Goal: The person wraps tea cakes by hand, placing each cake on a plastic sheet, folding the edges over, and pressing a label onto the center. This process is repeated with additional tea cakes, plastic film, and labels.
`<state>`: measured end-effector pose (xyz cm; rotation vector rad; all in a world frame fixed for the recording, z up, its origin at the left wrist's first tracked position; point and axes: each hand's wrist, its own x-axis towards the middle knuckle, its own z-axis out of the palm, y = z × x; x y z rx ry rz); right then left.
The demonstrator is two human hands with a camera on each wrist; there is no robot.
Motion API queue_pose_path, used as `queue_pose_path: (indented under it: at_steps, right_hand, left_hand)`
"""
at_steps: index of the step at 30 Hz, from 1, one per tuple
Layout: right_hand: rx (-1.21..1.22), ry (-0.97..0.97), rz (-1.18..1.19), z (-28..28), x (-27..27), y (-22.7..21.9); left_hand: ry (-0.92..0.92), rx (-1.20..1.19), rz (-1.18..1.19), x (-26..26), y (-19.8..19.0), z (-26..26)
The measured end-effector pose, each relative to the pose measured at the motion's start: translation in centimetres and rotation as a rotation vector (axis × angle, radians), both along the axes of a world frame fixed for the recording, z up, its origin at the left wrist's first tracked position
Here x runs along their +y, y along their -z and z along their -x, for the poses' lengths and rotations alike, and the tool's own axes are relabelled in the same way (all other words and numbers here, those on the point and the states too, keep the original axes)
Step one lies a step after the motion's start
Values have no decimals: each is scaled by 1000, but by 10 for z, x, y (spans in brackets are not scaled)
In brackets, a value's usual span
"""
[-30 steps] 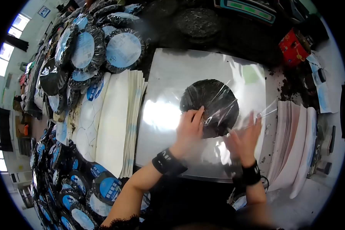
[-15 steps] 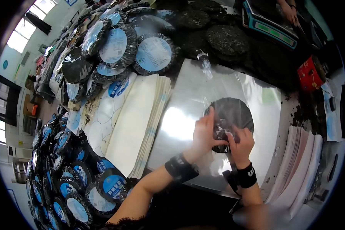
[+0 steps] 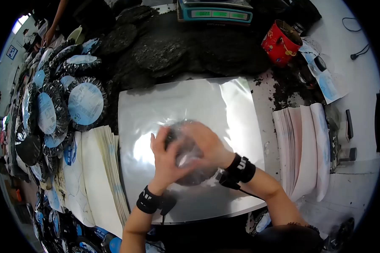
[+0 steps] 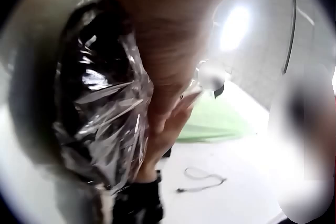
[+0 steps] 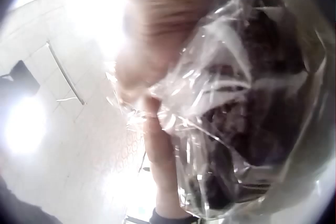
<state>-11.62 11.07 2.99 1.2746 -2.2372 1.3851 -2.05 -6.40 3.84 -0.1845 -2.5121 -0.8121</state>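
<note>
- Both hands clasp a dark round cake [image 3: 190, 162] wrapped in crinkled clear film, held between them over the shiny sheet [image 3: 156, 105] on the table.
- The left hand [image 3: 166, 162] grips its left side, fingers curled round the edge.
- The right hand [image 3: 204, 145] covers its top and right side.
- Labelled wrapped cakes [image 3: 85, 103] lie well to the left.

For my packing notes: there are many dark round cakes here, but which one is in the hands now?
The cake over the shiny sheet, gripped by the left hand and the right hand. It has clear wrap and no blue label.
</note>
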Motion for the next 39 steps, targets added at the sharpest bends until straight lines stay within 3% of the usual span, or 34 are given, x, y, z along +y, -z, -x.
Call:
queue_pose_path:
  at_steps: [1,3,4,5,6,7,9,11,12,13,15,16,18,20,21,23,24,25,27,28,29,31,33,36,37,39]
  right_hand:
    - [-15,-177,24,4,2,12]
    - [-134,-115,8,0,15,27]
    - [-229,-37,0,-6,15,22]
    - [-313,40,-7,-12,12,16]
    - [-450,239,281,-20,-4,6]
    - [-332,208,215,-31,-14,4]
    - [-116,179,80,-64,-26,9]
    - [-417,160,170,-67,-20,9]
    - [-394,202,176,-73,-22,18]
    - [-170,309,-24,-90,-24,23]
    - [-3,406,-358,-128,-1,0]
    - [-65,325,-479,-116,9,-14]
    - [-199,129,-696,-87,21,-33]
    - [-380,149,-614,-64,7,-24]
    - [-462,156,-578,-56,6,-19]
    - [-459,35,-35,-67,50,1]
    - [-872,126,56,-68,91,-12]
    - [-120,451,-150,-64,156,-2]
    - [-222,1041,-378,-62,310,-14]
    - [-85,1358,-630,-62,393,-35]
    - [256,1357,-900,-70,489,-8]
    - [-92,1265,-831,-82,547,-6]
    - [-383,1097,-811,-82,560,-30]
    - [-452,998,-567,-70,617,-27]
    - [-606,1164,-342,-75,628,-27]
    - [-376,1287,-439,-85,642,-8]
  left_hand:
    - [-25,-36,-163,1,-2,4]
    - [-18,-198,-553,8,11,-8]
    - [84,-218,-180,0,19,-8]
    - [94,-181,-51,3,24,-11]
    - [103,-134,80,6,28,-11]
    - [112,-74,215,8,31,-8]
    - [7,17,-106,16,24,-16]
    - [-27,107,-387,29,-5,-19]
    - [28,3,-259,30,4,-20]
    - [82,-88,-131,28,15,-20]
    - [133,-104,253,18,36,-21]
    - [137,-115,342,22,27,-21]
    - [227,-169,181,26,9,-21]
    - [255,-220,45,35,8,-28]
    - [225,-213,142,39,9,-29]
    - [164,-187,318,51,11,-29]
    - [129,-221,345,51,18,-28]
    - [141,-208,328,51,20,-26]
    - [153,-197,301,50,15,-30]
    - [142,-213,298,51,13,-30]
    - [139,-219,303,51,13,-31]
    - [129,-219,314,52,12,-30]
    - [115,-208,315,52,14,-27]
    - [129,-178,342,51,17,-29]
    - [140,-180,353,49,17,-30]
    - [132,-176,362,48,19,-29]
